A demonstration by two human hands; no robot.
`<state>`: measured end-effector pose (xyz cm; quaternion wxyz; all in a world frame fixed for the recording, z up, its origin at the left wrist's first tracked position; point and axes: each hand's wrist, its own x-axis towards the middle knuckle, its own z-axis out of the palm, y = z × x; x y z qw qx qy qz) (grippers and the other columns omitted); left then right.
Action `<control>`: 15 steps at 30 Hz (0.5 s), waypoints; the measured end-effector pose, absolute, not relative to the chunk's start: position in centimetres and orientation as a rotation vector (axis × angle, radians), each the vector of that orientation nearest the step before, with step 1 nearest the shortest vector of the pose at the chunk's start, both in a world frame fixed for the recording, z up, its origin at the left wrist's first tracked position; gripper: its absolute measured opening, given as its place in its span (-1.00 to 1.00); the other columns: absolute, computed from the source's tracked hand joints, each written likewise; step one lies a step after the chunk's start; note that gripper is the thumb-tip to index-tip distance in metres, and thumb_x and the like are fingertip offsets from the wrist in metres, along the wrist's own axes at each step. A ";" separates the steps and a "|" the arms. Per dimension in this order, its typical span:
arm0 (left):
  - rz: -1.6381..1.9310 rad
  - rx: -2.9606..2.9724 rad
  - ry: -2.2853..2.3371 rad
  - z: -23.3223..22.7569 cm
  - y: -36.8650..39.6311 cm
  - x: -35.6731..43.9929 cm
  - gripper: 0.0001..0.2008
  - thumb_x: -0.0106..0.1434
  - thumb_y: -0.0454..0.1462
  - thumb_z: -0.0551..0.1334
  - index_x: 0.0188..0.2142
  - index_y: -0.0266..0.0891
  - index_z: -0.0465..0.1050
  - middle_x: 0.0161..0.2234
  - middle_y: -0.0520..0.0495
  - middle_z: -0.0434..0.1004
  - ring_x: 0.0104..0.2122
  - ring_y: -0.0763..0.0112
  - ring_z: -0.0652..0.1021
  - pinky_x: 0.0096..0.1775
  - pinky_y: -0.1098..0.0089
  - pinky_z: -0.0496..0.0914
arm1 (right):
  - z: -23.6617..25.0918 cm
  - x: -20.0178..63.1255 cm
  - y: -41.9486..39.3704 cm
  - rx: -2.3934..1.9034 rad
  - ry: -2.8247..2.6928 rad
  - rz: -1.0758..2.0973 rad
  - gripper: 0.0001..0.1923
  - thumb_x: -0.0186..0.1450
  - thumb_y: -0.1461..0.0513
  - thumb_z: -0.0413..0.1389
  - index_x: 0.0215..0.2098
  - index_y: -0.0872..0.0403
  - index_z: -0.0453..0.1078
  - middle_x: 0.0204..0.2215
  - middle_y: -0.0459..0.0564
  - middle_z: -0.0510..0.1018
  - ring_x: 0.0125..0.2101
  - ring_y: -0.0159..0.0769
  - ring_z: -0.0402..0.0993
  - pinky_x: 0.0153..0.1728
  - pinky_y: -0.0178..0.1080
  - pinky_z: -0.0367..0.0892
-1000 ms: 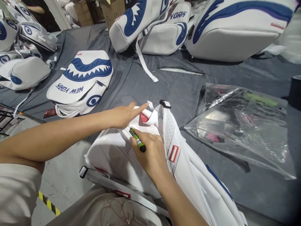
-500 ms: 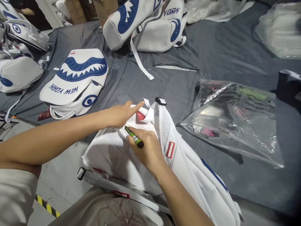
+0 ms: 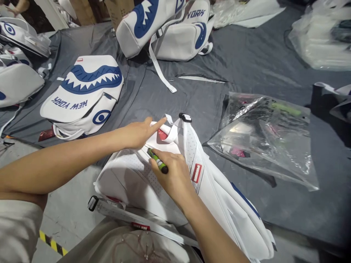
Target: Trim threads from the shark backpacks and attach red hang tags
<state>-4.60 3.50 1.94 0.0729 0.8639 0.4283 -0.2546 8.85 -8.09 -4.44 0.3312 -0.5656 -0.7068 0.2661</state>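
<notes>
Left arm (image 3: 68,160): being left bare below a short, pale beige sleeve (image 3: 16,230).
Right arm (image 3: 208,233): being left bare, no sleeve showing.

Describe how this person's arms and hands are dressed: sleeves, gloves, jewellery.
Both forearms are bare. No gloves, rings, watch or wristbands show on the left hand or the right hand. A pale cream short sleeve covers the left upper arm. The right arm's sleeve is out of view.

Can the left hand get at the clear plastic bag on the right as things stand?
Probably not easily: the left hand rests on the white backpack, and the right hand, holding a green marker, lies between it and the clear plastic bag.
</notes>
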 end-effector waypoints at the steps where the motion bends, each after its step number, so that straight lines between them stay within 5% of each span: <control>1: -0.761 2.590 1.283 1.9 3.5 -4.6 0.00 0.23 -0.35 0.14 0.37 0.07 -0.63 0.25 -0.29 0.11 -0.14 0.21 0.56 -0.20 0.33 0.40 | -4.5 9.1 -8.3 -1.500 -1.839 0.672 -0.76 0.31 0.25 0.12 -0.07 0.05 0.51 -0.25 0.01 0.66 -0.24 -0.15 0.58 -0.14 -0.11 0.31; 15: -0.733 2.579 1.262 2.2 3.3 -4.3 -0.02 0.19 -0.39 0.14 0.40 0.02 -0.53 0.20 -0.31 0.15 -0.16 0.17 0.57 -0.21 0.30 0.42 | -4.3 8.7 -7.9 -1.489 -1.826 0.651 -0.74 0.32 0.23 0.10 -0.06 0.04 0.52 -0.24 0.01 0.66 -0.22 -0.15 0.58 -0.09 -0.08 0.33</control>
